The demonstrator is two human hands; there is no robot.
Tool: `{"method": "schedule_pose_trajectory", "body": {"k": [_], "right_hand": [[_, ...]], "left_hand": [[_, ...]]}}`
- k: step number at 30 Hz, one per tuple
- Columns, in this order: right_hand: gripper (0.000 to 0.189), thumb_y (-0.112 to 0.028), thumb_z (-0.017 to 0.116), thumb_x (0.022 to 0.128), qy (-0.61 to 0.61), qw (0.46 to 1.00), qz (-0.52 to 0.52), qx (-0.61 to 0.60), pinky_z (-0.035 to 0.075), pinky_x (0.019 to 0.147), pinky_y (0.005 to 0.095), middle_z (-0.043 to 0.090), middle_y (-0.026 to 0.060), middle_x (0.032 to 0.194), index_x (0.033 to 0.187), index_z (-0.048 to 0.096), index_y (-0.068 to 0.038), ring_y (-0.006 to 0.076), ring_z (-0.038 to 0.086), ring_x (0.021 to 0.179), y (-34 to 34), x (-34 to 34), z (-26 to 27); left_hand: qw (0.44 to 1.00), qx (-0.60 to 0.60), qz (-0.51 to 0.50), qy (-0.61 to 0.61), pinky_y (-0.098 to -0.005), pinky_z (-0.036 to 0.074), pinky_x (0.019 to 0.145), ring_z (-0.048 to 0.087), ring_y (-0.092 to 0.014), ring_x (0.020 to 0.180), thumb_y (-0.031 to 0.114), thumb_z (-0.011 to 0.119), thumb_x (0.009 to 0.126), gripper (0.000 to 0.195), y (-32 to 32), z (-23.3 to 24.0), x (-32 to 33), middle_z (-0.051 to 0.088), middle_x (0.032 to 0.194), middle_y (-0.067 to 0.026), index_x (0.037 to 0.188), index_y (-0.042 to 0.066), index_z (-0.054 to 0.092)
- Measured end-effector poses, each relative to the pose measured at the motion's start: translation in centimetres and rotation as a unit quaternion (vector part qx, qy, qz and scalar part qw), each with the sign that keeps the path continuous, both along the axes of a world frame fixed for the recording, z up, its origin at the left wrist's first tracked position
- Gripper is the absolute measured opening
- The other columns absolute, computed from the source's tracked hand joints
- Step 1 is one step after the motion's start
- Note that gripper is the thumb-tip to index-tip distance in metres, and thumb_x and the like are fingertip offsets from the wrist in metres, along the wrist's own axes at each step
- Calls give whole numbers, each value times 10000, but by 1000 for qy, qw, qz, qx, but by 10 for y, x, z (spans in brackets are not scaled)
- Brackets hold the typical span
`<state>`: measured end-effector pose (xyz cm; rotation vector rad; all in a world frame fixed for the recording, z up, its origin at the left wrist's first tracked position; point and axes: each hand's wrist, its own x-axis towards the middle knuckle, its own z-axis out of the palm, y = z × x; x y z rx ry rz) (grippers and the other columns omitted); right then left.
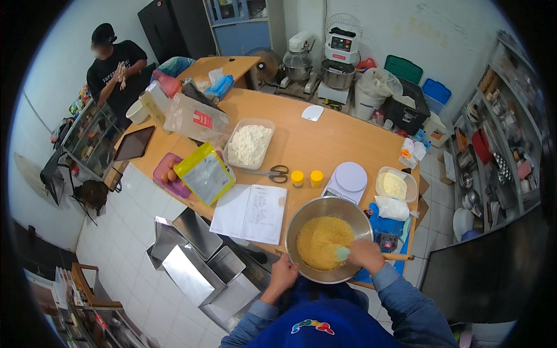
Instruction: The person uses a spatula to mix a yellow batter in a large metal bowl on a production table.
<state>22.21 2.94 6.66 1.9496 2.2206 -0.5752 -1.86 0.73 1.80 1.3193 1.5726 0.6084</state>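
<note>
A stainless steel mixing bowl [364, 217] stands at the table's front edge, holding a yellow crumbly mixture [324, 237]. My right hand [367, 256] grips a spatula with a wooden handle [398, 257]; its pale green blade [342, 253] sits in the mixture. My left hand [285, 274] holds the bowl's rim at the lower left. Behind the bowl is a white kitchen scale [350, 177], with two yellow-lidded jars [307, 179] to its left. An open spiral notebook [266, 213] with writing lies left of the bowl. A tub of pale yellow powder [394, 185] stands at the right.
A tub of flour [249, 143], scissors [276, 174], a yellow pouch [204, 174] and eggs in a pink tray [172, 156] lie on the left of the table. Metal loaf pans [191, 269] stand below its front edge. Another person [115, 69] stands at the far left, hands together.
</note>
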Motion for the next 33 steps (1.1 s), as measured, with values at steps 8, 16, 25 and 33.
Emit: {"method": "schedule_pose_trajectory", "body": {"k": [8,16,25,33], "right_hand": [[224,-199,509,729,33,996,-66,-54,474,631,439,612,189,771,776,642,-24,341,605,740,1,-24,-16],[211,-173,484,747,-40,991,-125,21,483,618,437,621,177,774,775,652,-48,325,618,749,14,-14,-10],[205,-176,506,727,-45,997,-62,-17,482,609,435,622,169,775,783,646,-37,321,615,753,9,3,1],[156,-145,533,699,-27,999,-29,22,488,545,408,612,173,700,709,647,-40,311,617,652,2,-9,13]], "left_hand": [[1000,14,-19,18,-413,464,604,590,-355,669,147,547,743,250,3,4,2,595,684,-194,939,-5,516],[1000,2,-19,6,-401,466,615,597,-343,676,151,549,746,257,2,-7,1,598,695,-195,950,0,515],[1000,-3,-11,0,-422,457,622,586,-368,707,152,557,742,255,1,-1,1,595,728,-211,945,4,519],[1000,2,-8,26,-424,454,620,580,-371,707,137,549,743,254,2,-3,-2,593,737,-211,956,2,515]]}}
